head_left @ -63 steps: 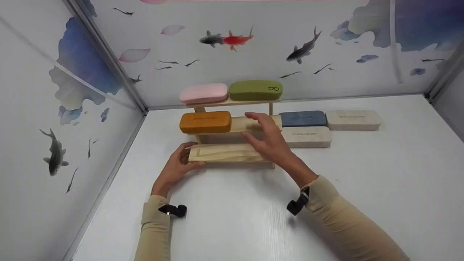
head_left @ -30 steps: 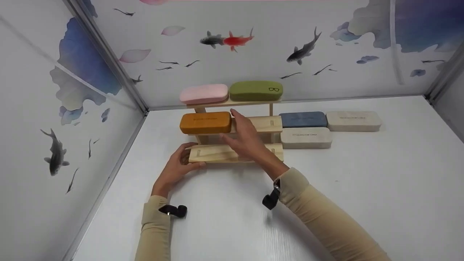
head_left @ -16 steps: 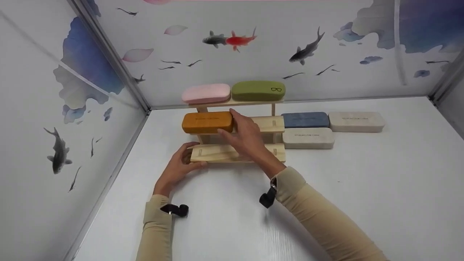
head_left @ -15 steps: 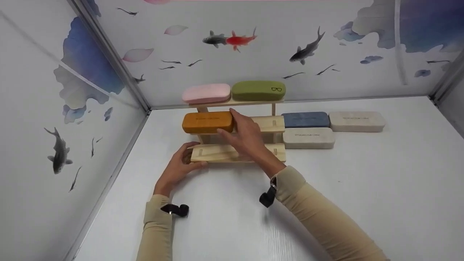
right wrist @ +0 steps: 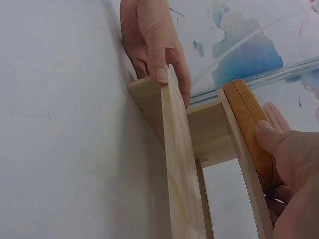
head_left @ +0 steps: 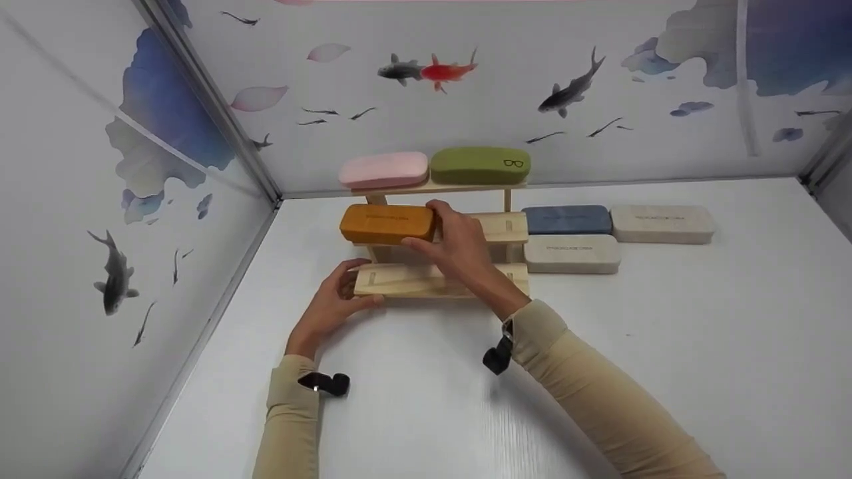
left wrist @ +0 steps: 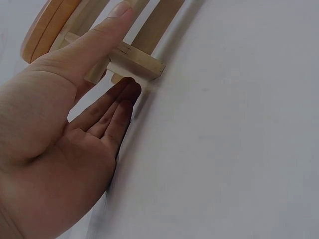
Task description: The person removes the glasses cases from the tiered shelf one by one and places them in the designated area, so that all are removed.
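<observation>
A three-tier wooden rack (head_left: 432, 281) stands on the white table. On the left of its middle shelf sits an orange glasses case (head_left: 386, 223). My right hand (head_left: 462, 247) holds the right end of that case, thumb on the front face, as the right wrist view shows; its other fingers are partly hidden behind. My left hand (head_left: 331, 303) grips the left end of the bottom shelf, its thumb along the front edge and its fingers around the end. On the top shelf lie a pink glasses case (head_left: 384, 169) and a green glasses case (head_left: 480, 165).
To the right of the rack, a blue case (head_left: 567, 219) and a beige case (head_left: 662, 223) lie side by side on the table (head_left: 665, 359). Another beige case (head_left: 572, 254) lies in front of the blue one. Printed walls (head_left: 466, 113) border the table's back and left.
My right hand has moved left from above the middle shelf to the orange glasses case and has taken hold of its right end. The left hand keeps its grip on the rack.
</observation>
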Available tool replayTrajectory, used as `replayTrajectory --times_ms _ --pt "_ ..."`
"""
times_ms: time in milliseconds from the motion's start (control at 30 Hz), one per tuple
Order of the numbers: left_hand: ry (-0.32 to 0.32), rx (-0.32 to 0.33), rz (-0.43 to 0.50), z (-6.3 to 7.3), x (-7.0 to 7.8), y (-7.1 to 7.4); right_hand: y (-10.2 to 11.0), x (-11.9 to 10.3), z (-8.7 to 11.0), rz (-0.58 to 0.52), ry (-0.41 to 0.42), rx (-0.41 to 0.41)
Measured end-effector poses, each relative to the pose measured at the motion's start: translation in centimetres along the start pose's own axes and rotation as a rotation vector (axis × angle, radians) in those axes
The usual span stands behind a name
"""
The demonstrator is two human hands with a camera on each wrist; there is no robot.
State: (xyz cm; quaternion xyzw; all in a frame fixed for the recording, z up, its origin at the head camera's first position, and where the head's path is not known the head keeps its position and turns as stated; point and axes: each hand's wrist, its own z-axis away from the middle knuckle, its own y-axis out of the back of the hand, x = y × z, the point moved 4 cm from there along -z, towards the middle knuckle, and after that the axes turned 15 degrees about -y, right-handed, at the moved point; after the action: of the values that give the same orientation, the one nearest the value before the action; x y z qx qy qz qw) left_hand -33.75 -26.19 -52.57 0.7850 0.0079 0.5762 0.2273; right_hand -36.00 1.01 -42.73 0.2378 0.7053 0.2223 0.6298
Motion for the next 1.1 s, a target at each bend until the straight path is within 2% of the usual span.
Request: replayTrajectory --times_ms 333,667,933,1100 --pt "-0.003 -0.007 -0.011 -0.2 0.1 -0.1 0.7 0.9 0.5 -0.005 0.049 0.047" --pt "0.010 0.006 -0.006 0.2 -0.1 0.0 1.7 1.8 2.8 -0.061 0.153 0.091" --pt "0.004 0.011 0.000 0.1 -0.1 0.0 3.0 2.5 4.5 -0.214 0.213 0.100" --pt "-0.005 0.006 -0.014 0.1 0.0 0.1 3.8 3.2 5.1 -0.263 0.239 0.093"
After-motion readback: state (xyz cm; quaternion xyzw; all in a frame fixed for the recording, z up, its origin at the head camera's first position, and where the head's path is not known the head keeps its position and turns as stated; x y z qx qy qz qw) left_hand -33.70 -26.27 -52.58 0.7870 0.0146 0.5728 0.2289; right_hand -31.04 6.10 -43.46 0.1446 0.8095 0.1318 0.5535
